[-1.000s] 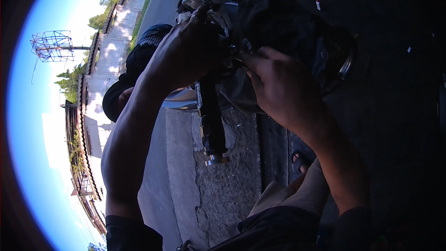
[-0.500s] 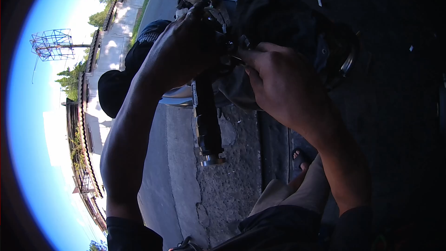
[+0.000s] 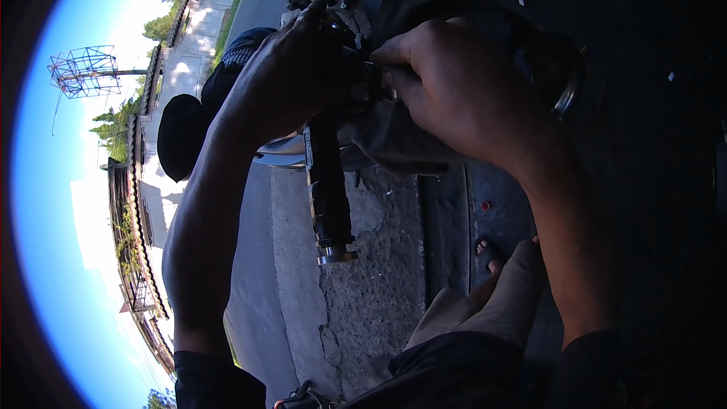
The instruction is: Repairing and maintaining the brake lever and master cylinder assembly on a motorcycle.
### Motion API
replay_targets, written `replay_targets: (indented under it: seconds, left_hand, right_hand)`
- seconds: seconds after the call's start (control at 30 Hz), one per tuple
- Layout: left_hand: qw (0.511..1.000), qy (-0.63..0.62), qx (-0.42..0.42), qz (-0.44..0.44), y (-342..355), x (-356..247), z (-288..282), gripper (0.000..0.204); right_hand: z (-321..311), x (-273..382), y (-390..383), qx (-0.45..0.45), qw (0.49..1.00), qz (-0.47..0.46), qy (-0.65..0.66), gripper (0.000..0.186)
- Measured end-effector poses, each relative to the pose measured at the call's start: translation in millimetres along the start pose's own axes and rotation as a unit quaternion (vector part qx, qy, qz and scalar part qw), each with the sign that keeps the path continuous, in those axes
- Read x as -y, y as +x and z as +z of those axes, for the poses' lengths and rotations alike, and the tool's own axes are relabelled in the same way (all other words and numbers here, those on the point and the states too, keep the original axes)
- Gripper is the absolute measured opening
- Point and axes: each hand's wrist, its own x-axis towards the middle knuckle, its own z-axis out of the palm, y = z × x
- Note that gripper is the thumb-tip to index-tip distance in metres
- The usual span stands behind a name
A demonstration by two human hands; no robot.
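both hands (image 3: 303,76) gripped tight on the handlebar (image 3: 329,189) clamp; stiff, heavy metal (rubber grip's safest hold).

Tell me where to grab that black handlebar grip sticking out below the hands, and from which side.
Take the black handlebar grip around its bare middle, between the left hand above and the metal end cap below. It is a long, even cylinder hanging free over the pavement, so fingers would probably wrap it best from the open left side.
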Motion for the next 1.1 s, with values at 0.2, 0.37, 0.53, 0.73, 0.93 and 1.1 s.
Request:
replay_targets:
  seconds: [0.2,0.37,0.53,0.73,0.93,1.1]
  left_hand:
    - [0.961,0.191,-0.061,0.188,0,2,0,0.022]
    - [0.991,0.119,-0.019,0.06,-1,-5,0,0.02]
    - [0.956,0.207,-0.071,0.195,1,0,0,0.019]
    - [0.98,0.154,-0.045,0.12,-5,0,0,0.022]
    - [0.987,0.124,-0.047,0.094,-3,-5,-1,0.026]
    - [0.991,0.108,-0.034,0.072,-2,-1,0,0.027]
  right_hand:
    - [-12,-3,-16,-0.012,1.0,-0.006,0.02,0.02]
    - [1,-6,-10,0.026,0.999,-0.002,0.031,0.02]
    - [9,-2,-4,0.007,1.0,-0.005,0.023,0.02]
    - [3,-1,-8,0.018,0.999,0.019,0.046,0.02]
    - [6,-2,-2,0.0,0.999,-0.032,0.015,0.019]
    - [7,0,0,0.02,1.0,-0.005,0.022,0.019]
